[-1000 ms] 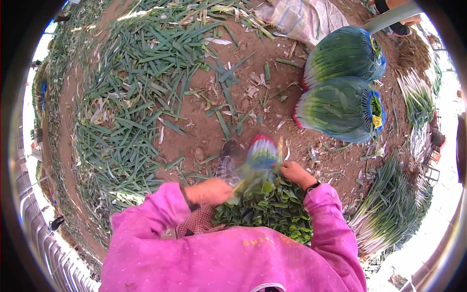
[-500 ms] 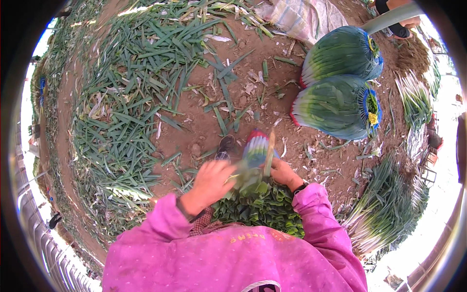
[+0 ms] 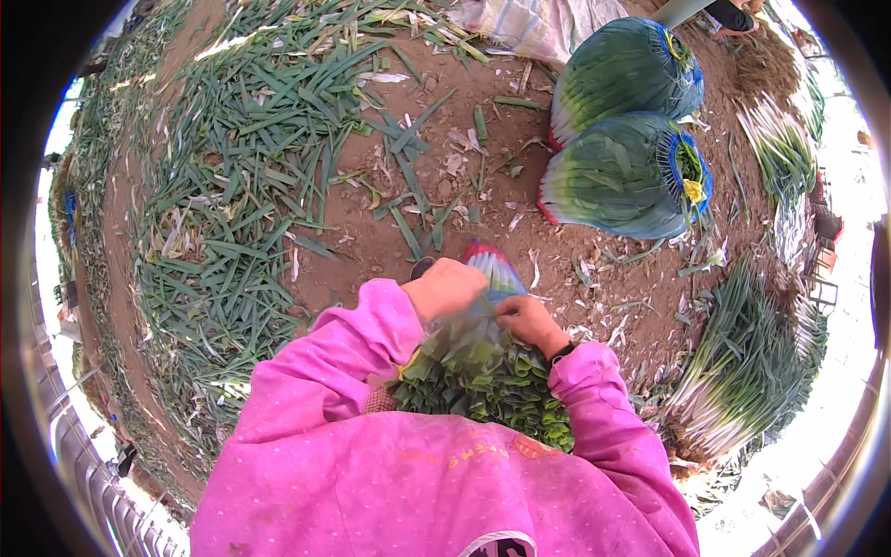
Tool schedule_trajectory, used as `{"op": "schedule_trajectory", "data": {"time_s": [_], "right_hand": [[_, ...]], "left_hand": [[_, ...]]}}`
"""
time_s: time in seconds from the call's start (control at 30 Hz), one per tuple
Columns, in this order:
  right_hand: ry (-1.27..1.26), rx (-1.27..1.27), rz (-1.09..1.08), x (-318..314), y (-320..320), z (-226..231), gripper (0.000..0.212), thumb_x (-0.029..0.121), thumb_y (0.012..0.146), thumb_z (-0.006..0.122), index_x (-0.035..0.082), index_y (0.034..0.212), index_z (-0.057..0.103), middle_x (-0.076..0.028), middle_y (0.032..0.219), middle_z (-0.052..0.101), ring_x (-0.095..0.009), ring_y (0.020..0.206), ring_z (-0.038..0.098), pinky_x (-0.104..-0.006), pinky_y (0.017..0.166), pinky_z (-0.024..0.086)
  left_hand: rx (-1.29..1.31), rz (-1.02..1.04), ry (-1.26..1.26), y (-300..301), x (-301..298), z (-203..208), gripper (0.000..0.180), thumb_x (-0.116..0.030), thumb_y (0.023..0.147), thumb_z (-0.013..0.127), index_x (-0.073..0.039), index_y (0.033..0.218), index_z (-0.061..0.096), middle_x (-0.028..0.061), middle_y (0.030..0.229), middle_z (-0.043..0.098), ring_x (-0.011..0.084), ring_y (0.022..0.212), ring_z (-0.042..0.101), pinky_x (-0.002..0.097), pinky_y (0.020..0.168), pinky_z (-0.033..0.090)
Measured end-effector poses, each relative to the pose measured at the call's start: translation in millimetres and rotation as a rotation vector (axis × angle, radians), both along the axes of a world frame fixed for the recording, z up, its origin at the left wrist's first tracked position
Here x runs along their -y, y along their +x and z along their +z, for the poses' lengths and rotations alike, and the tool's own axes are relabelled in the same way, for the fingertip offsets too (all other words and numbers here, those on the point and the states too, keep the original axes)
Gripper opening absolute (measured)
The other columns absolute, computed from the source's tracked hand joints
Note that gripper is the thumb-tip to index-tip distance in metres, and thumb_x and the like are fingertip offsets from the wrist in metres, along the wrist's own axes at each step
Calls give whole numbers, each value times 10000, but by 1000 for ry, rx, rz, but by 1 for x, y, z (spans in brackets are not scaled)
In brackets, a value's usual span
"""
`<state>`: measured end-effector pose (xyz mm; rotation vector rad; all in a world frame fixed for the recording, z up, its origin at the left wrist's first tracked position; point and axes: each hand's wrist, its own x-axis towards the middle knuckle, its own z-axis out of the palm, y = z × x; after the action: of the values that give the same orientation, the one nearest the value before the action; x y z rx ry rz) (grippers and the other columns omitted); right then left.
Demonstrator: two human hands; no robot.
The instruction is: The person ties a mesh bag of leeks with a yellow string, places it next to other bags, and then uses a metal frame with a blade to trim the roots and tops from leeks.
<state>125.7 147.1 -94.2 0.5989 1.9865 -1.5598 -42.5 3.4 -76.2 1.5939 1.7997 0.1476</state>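
In front of me stands a bag of leeks (image 3: 499,273), see-through bluish, with a red bottom end pointing away and white stalks showing through. Its cut green leaves (image 3: 483,385) crowd out of the near end by my body. My left hand (image 3: 447,290) is closed above the bag's left side; its fingertips are partly hidden, so what they hold is not clear. My right hand (image 3: 529,321) pinches thin see-through bag material at the bag's right side. The two hands are close together but apart.
Two full leek bags (image 3: 617,176) with blue rims and yellow ties lie at the back right. Loose leeks (image 3: 742,362) lie to the right. Cut leaves (image 3: 241,213) cover the ground on the left. A pale woven sack (image 3: 538,28) and another person's arm (image 3: 733,14) are at the far edge.
My left hand has moved right and forward, closer to my right hand. A long pale strip that stood beside my right hand no longer shows. The view has shifted slightly.
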Motion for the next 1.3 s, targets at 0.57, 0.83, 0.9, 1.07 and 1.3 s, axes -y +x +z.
{"op": "schedule_trajectory", "data": {"time_s": [0.57, 0.83, 0.9, 1.07, 1.3], "right_hand": [[107, 68, 408, 3, -53, -1, 296, 265, 781, 591, 121, 1020, 691, -149, 923, 673, -300, 830, 638, -359, 761, 494], [261, -2, 477, 38, -53, -3, 267, 181, 704, 597, 69, 942, 643, -148, 859, 657, -324, 816, 620, -386, 739, 484], [190, -174, 382, 40, -31, 2, 235, 152, 699, 586, 64, 908, 649, -153, 828, 656, -318, 769, 622, -379, 698, 488], [-50, -134, 295, 46, 29, 58, 169, 103, 681, 583, 43, 828, 643, -121, 751, 652, -256, 683, 625, -366, 635, 489], [-377, -207, -111, -57, 19, 146, 176, 100, 837, 601, 4, 980, 640, -68, 928, 669, -170, 844, 638, -308, 776, 499]], "left_hand": [[662, 584, -450, 20, 132, 52, 408, -277, 842, 603, -63, 1189, 582, 126, 1145, 624, 235, 992, 604, 348, 872, 462], [1434, 1189, -226, 54, 160, 31, 210, -228, 896, 568, -24, 882, 612, -1, 778, 599, 121, 673, 544, 291, 611, 461], [1459, 1274, -192, 56, 153, 38, 248, -252, 898, 558, -20, 827, 610, 14, 719, 581, 118, 633, 528, 293, 579, 444], [901, 780, -83, 92, 145, 122, 327, -281, 878, 561, -11, 695, 576, 69, 569, 522, 141, 537, 490, 333, 520, 413], [809, 690, -285, 121, 194, 149, 307, -259, 880, 549, 8, 733, 591, 45, 574, 505, 129, 575, 497, 330, 550, 420]]}}
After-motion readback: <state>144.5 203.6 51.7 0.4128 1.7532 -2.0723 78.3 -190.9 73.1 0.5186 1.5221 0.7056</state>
